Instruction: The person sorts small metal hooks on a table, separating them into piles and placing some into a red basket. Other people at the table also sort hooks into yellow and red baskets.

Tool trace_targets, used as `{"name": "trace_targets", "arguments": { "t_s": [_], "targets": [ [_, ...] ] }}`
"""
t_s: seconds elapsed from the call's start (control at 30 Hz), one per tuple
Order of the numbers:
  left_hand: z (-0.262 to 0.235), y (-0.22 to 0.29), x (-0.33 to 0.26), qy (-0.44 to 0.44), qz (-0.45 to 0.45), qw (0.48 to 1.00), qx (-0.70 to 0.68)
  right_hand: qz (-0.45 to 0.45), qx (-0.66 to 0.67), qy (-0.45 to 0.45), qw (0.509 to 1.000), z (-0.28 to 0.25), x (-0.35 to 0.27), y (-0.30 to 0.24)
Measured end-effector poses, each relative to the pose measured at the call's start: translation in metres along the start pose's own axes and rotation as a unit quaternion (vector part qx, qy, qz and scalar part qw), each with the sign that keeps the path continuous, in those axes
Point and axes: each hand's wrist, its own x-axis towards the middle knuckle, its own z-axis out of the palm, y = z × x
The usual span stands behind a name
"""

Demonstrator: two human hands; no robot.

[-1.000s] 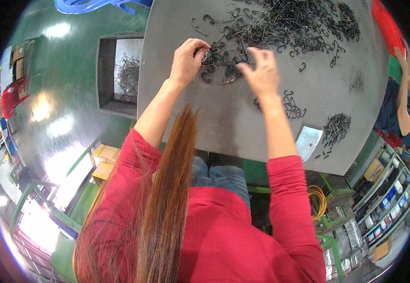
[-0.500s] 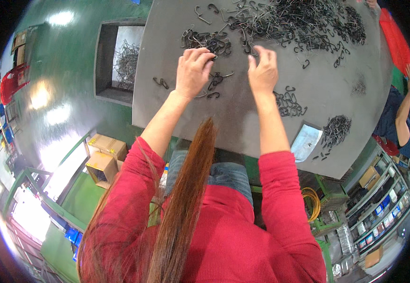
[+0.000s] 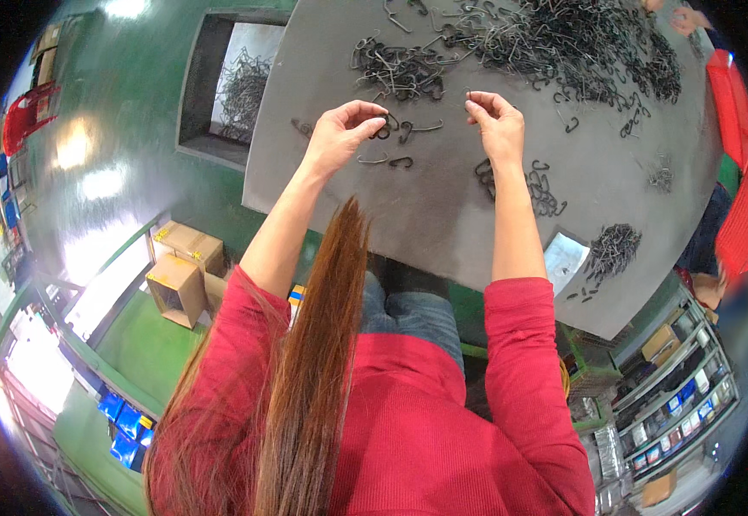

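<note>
My left hand (image 3: 340,138) is closed, thumb and forefinger pinching a dark metal hook (image 3: 383,127) over the grey table (image 3: 443,211). My right hand (image 3: 499,129) is also closed in a pinch, level with the left; a small dark tip (image 3: 469,96) shows at its fingers, too little to name. Beyond the left hand lies a small heap of dark hooks (image 3: 401,69). A few loose hooks (image 3: 401,162) lie beside that hand. Below my right hand, partly hidden by its wrist, is another group of hooks (image 3: 542,193).
A large hook pile (image 3: 554,43) covers the far table. At right are small dark pieces (image 3: 615,249) and a pale blue packet (image 3: 566,261). A framed opening (image 3: 236,86) with more hooks adjoins the left edge. Another person's hand (image 3: 690,19) shows far right.
My right hand has gone from spread fingers to a pinch. My left hand has come away from the small heap with a hook. The view has shifted slightly.
</note>
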Motion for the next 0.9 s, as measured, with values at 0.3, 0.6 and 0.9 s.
{"name": "trace_targets", "arguments": {
  "t_s": [0.3,0.6,0.9],
  "targets": [
    [-0.011,-0.02,-0.003,0.196,0.092,0.972,0.087,-0.235,-0.307,0.057,0.92,0.026,-0.022,-0.003],
    [-0.013,-0.013,-0.012,0.07,-0.079,0.986,-0.126,-0.057,-0.329,0.102,0.937,0.065,-0.003,0.001],
    [-0.036,-0.03,-0.013,0.026,-0.142,0.926,-0.349,0.119,0.237,-0.149,0.953,0.01,-0.017,-0.001]
  ]
}}
